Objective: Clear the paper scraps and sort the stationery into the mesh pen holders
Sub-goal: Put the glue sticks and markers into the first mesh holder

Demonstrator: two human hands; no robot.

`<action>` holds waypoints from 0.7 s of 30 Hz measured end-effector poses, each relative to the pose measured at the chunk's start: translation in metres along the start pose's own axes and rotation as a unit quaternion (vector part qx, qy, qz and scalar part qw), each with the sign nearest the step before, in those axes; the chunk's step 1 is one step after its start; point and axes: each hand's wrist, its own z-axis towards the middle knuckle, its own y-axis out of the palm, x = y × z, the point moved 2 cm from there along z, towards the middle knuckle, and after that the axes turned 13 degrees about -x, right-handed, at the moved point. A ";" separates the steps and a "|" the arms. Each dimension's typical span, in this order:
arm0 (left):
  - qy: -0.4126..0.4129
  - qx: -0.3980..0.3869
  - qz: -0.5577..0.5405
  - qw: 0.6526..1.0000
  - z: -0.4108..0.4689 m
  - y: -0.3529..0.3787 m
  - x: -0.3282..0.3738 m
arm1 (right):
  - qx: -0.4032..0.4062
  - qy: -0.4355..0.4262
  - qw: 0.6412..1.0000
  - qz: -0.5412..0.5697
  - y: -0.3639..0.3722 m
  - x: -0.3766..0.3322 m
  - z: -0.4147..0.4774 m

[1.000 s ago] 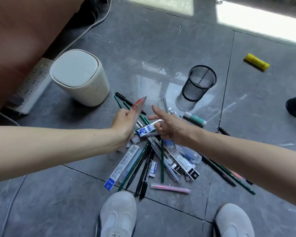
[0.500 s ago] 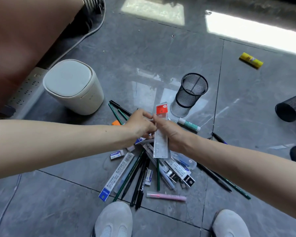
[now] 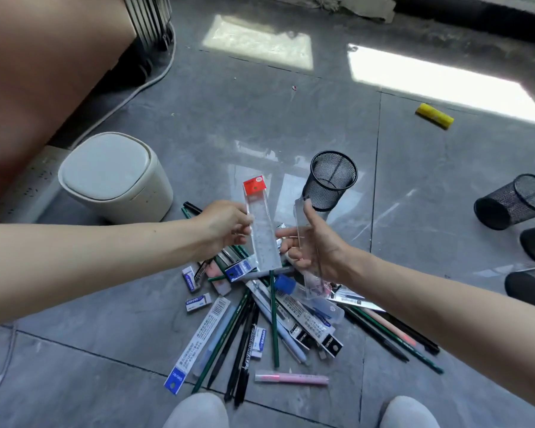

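Observation:
My left hand (image 3: 226, 225) pinches a clear ruler in a plastic sleeve with a red header (image 3: 261, 223), held upright above the pile. My right hand (image 3: 312, 245) grips a second clear ruler (image 3: 306, 242), its index finger pointing toward the first one. Below both hands lies a heap of stationery (image 3: 275, 310) on the grey floor: green and black pencils, pens, refill packs, erasers and a pink highlighter (image 3: 291, 379). An upright black mesh pen holder (image 3: 331, 180) stands just beyond my right hand.
A cream lidded bin (image 3: 115, 177) stands at the left, with a power strip (image 3: 28, 183) and cable behind it. Three more mesh holders (image 3: 513, 200) lie at the right edge. A yellow glue stick (image 3: 434, 116) rests far right. My shoes (image 3: 198, 412) show at the bottom.
Both hands have risen from the pile and parted. The red-headed ruler now sits in my left hand alone, and my right hand has taken a second clear ruler. The camera tilted up.

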 end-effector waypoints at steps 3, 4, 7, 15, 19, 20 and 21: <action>-0.009 -0.072 0.003 0.997 -0.003 0.015 -0.002 | -0.033 0.002 0.999 -0.033 0.012 -0.001 -0.003; -0.004 -0.077 0.006 0.997 -0.003 0.020 -0.002 | -0.038 0.000 0.998 -0.043 0.018 -0.002 -0.005; 0.013 -0.051 0.052 0.997 0.002 0.028 0.003 | -0.048 -0.023 0.997 -0.064 0.031 -0.006 -0.005; 0.063 -0.045 0.139 0.987 0.034 0.046 0.069 | 0.131 -0.129 0.957 -0.225 0.008 -0.077 -0.005; 0.113 -0.104 0.155 0.976 0.050 0.063 0.105 | 0.138 -0.147 0.940 -0.274 -0.008 -0.117 -0.016; 0.123 -0.108 0.150 0.975 0.056 0.066 0.111 | 0.129 -0.153 0.940 -0.278 -0.012 -0.124 -0.018; 0.133 -0.103 0.150 0.974 0.061 0.069 0.118 | 0.120 -0.161 0.940 -0.275 -0.015 -0.130 -0.020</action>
